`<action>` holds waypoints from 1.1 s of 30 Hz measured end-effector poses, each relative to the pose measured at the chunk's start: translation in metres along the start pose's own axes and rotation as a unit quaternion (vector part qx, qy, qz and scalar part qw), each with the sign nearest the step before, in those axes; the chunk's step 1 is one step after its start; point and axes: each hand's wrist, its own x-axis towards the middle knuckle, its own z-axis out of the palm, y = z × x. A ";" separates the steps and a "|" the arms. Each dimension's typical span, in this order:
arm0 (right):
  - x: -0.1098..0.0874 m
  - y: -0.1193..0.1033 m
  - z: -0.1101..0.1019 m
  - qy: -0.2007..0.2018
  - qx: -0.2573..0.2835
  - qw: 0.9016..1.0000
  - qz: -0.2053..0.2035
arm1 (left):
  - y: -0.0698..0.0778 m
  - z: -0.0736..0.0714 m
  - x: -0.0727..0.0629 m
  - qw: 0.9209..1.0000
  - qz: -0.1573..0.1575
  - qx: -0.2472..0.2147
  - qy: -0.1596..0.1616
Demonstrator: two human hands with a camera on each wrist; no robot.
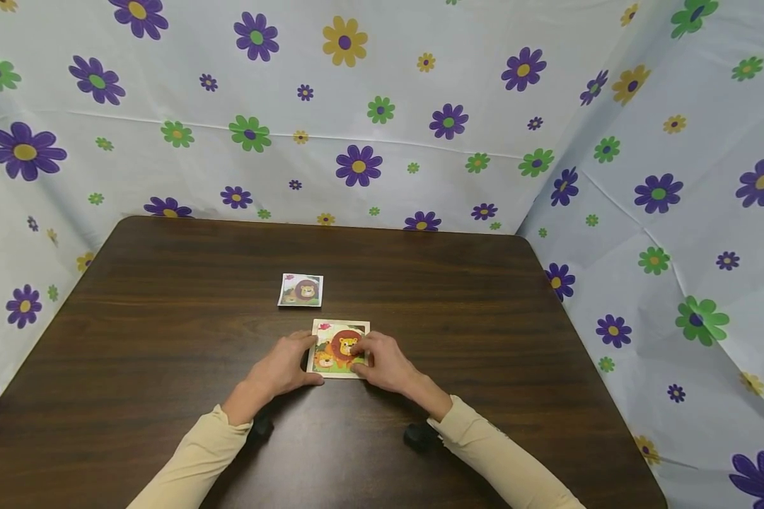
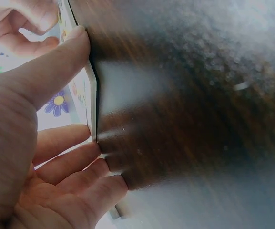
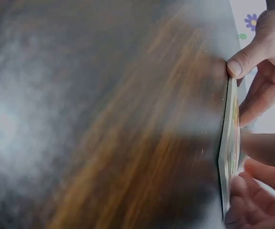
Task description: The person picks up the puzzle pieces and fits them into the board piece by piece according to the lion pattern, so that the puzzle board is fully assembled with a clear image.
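A square wooden lion puzzle (image 1: 338, 343) with a pale frame lies on the table. My left hand (image 1: 284, 364) holds its left side, the thumb along the near edge and the fingers by the left edge. In the left wrist view, that thumb (image 2: 63, 55) lies across the frame's edge and the other fingers (image 2: 92, 188) rest on the table. My right hand (image 1: 387, 362) is at the puzzle's right side, thumb and forefinger bent over the picture. In the right wrist view, its lower fingers (image 3: 251, 200) curl against the board's edge (image 3: 225, 157).
A small picture card (image 1: 301, 290) with the same lion lies behind the puzzle, slightly left. The dark wooden table (image 1: 471, 304) has rounded far corners. Flower-printed cloth (image 1: 407, 127) hangs behind it and along the sides.
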 end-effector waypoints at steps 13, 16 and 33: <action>-0.009 0.020 0.010 0.036 0.129 0.991 -0.005 | -0.002 0.001 0.000 1.000 0.002 0.005 0.004; -0.011 0.021 0.012 0.031 0.121 0.992 -0.006 | -0.001 0.001 0.000 1.000 0.004 0.002 0.005; -0.012 0.019 0.015 0.025 0.088 0.996 -0.015 | -0.002 0.000 0.000 1.000 -0.004 -0.005 0.002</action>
